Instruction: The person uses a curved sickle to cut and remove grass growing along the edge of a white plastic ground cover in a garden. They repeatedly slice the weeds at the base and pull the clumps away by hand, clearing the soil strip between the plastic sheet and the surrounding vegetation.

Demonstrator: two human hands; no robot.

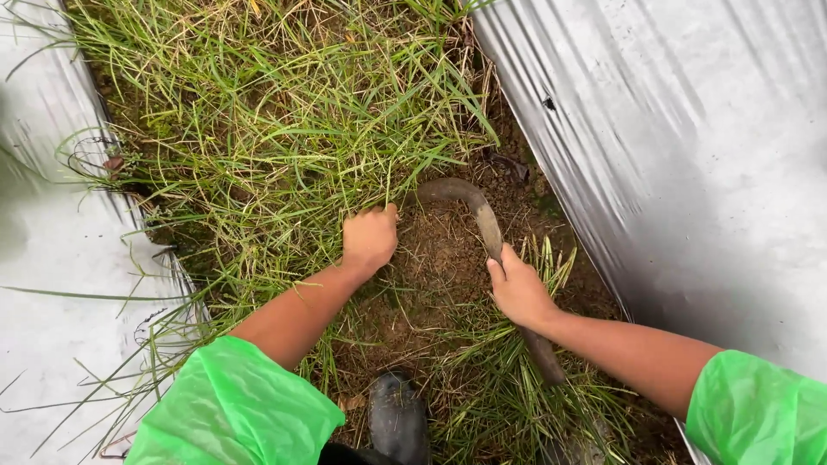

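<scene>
My left hand (369,238) is closed around a tuft of long green grass (284,129) at the edge of a bare soil patch (439,258). My right hand (519,291) grips the wooden handle of a curved sickle (469,200). The rusty blade arcs up and left from that hand, its tip lying on the soil just right of my left hand. Both arms wear bright green plastic sleeves. Cut grass lies under my right wrist.
Silver plastic mulch sheets flank the grass strip, one on the right (689,172) and one on the left (52,258). A small hole (549,102) shows in the right sheet. My black boot (398,418) stands on the soil at the bottom centre.
</scene>
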